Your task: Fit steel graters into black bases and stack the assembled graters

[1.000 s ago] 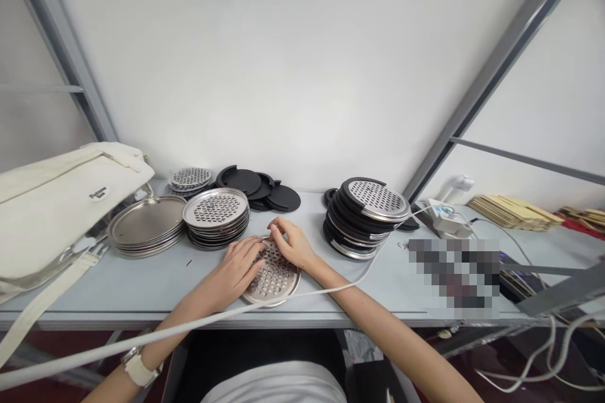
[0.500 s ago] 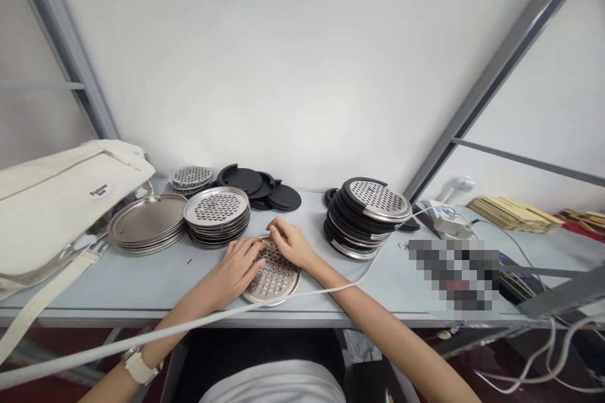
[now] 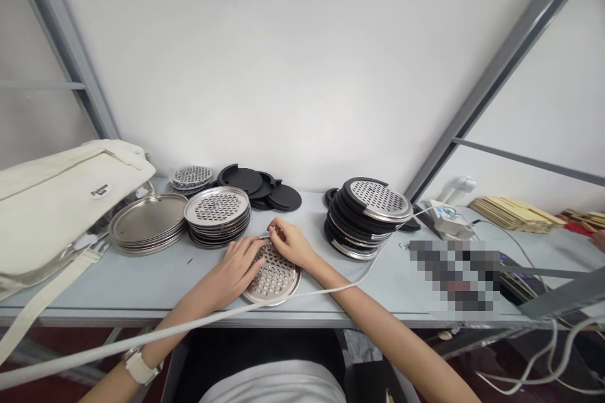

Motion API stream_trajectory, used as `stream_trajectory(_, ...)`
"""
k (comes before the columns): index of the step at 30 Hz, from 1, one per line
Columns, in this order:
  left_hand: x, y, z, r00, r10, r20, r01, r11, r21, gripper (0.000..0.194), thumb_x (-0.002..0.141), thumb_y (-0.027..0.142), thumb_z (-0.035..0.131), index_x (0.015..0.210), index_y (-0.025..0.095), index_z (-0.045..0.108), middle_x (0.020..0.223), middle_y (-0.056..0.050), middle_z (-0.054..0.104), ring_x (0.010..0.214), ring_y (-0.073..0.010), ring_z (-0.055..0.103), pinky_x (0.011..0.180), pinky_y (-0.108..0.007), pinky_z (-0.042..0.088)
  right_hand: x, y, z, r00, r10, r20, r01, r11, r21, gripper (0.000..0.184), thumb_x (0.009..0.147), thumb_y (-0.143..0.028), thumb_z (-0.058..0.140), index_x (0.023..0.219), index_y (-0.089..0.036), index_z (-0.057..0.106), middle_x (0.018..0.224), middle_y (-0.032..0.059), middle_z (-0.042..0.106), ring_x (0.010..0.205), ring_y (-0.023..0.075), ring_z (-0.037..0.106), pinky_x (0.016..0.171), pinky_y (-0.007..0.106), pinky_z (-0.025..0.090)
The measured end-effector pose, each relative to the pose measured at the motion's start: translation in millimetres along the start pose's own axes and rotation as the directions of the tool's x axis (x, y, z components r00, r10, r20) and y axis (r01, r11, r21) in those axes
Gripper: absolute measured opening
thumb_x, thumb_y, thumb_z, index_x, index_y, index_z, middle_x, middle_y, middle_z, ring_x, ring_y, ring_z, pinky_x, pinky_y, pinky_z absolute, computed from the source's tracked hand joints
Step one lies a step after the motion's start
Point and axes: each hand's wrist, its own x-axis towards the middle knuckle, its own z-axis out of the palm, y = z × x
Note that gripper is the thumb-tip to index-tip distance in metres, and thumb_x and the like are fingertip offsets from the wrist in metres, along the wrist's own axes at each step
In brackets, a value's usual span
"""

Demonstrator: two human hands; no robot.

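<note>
A round perforated steel plate (image 3: 276, 280) lies flat on the pale table (image 3: 142, 283) in front of me. My left hand (image 3: 236, 267) rests on its left part, fingers spread over the holes. My right hand (image 3: 290, 242) presses on its far edge, fingers curled at the rim. A stack of perforated steel plates (image 3: 217, 214) stands just behind my left hand. To the right stands a tall stack of black rings and steel discs (image 3: 366, 217), topped by a perforated disc.
A stack of plain steel trays (image 3: 146, 223) and a cream canvas bag (image 3: 57, 201) lie at the left. Loose black discs (image 3: 265, 192) and small perforated discs (image 3: 191, 176) sit by the wall. A white cable (image 3: 189, 327) crosses the table front. A white device (image 3: 447, 214) and cardboard sheets (image 3: 513, 211) sit right.
My right fingers have curled slightly tighter at the plate's far edge. Otherwise hands and plate stay in place.
</note>
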Motion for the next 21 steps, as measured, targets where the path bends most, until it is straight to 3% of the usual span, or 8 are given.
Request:
stream_trajectory(8, -0.7, -4.5, 4.1, 0.999, -0.04, 0.015, 0.04, 0.999, 0.005, 0.043, 0.103, 0.033, 0.03, 0.143, 0.022, 0.036, 0.127, -0.011, 0.05, 0.118, -0.025, 0.045, 0.101, -0.044, 0.036, 0.5, 3.6, 2.0, 1.0, -0.021, -0.005, 0.02, 0.99, -0.141, 0.031, 0.096, -0.027, 0.041, 0.066, -0.021, 0.039, 0.062, -0.0032, 0.044, 0.059, 0.0119, 0.041, 0.058, 0.025, 0.03)
stream_trajectory(14, -1.0, -5.1, 5.5, 0.999, -0.05, 0.011, 0.05, 0.999, 0.013, 0.041, 0.102, 0.034, 0.032, 0.139, 0.021, 0.043, 0.121, -0.01, 0.052, 0.111, -0.0254, 0.048, 0.098, -0.044, 0.038, 0.2, 2.6, 1.1, 0.995, -0.094, 0.027, 0.097, 0.966, -0.238, 0.036, 0.098, -0.025, 0.04, 0.063, -0.021, 0.04, 0.062, -0.0013, 0.045, 0.069, 0.0148, 0.045, 0.07, 0.028, 0.035)
stream_trajectory(21, -0.4, -3.0, 4.6, 0.998, -0.064, -0.024, 0.064, 0.998, -0.004, 0.038, 0.099, 0.037, 0.038, 0.131, 0.02, 0.05, 0.12, -0.011, 0.05, 0.112, -0.0264, 0.046, 0.099, -0.046, 0.039, 2.2, 2.6, 0.9, 0.994, -0.098, 0.054, 0.108, 0.964, -0.243, 0.04, 0.098, -0.026, 0.042, 0.059, -0.02, 0.048, 0.065, 0.0026, 0.05, 0.075, 0.0176, 0.047, 0.075, 0.032, 0.038)
